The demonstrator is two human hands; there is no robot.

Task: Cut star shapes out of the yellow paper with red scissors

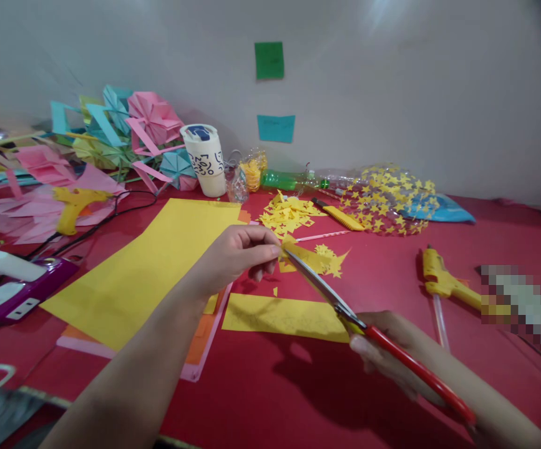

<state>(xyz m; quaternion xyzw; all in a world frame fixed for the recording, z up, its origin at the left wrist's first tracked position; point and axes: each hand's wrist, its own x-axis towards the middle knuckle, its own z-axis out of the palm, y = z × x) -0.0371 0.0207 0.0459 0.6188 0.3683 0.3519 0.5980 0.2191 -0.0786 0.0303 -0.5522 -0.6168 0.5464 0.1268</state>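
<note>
My left hand [246, 252] pinches a small piece of yellow paper [305, 254] between thumb and fingertips, above the table. In my right hand [387, 349] is a pair of scissors [329, 296] with long metal blades and red handles; the blade tips meet the paper close to my left fingertips. Just behind the paper lie small cut yellow stars [330, 259]. Below my hands rests a yellow paper strip [289, 315] with faint drawn outlines. To the left, a large yellow sheet [158, 268] lies on orange and pink sheets. The scissors' lower handle is partly hidden by my fingers.
Yellow paper scraps [286, 212] are heaped behind my hands, beside a yellow cutter knife [342, 217]. A star-covered clear ball [387, 199] and a white tumbler [206, 162] stand near the wall. Glue guns [438, 274] lie on both sides; folded paper shapes [153, 118] crowd the left.
</note>
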